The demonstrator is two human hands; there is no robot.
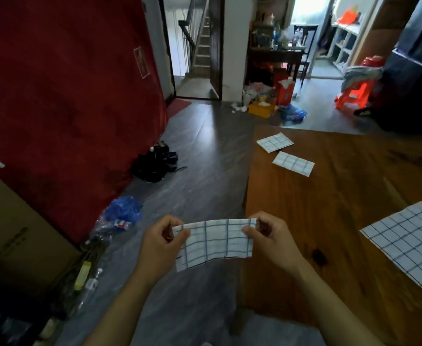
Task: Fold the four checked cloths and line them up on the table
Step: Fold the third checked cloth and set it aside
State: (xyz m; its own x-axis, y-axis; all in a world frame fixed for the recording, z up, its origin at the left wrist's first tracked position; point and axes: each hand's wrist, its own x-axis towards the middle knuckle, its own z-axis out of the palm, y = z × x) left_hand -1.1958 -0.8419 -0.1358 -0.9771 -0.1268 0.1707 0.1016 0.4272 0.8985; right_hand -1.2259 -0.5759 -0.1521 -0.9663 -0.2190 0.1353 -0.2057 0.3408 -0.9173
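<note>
Wooden table (329,196); both hands pinch folded checked cloth (215,243); no legible writing.

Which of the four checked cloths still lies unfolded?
The large white, blue-checked cloth at the wooden table's right edge. It lies spread flat; two small folded ones lie at the far corner, and both hands hold the fourth.

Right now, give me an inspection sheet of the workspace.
Surface: wooden table, dark knot near the front edge.
Job's things: two folded cloths far left on the table; flat cloth unfolded at right; held cloth partly folded.
Clutter: bags, bottles on the floor.
Hands: left hand and right hand pinch the held cloth's top corners.
Cables: nothing seen.
Surroundings: red drape, stairs, cardboard box.
</note>
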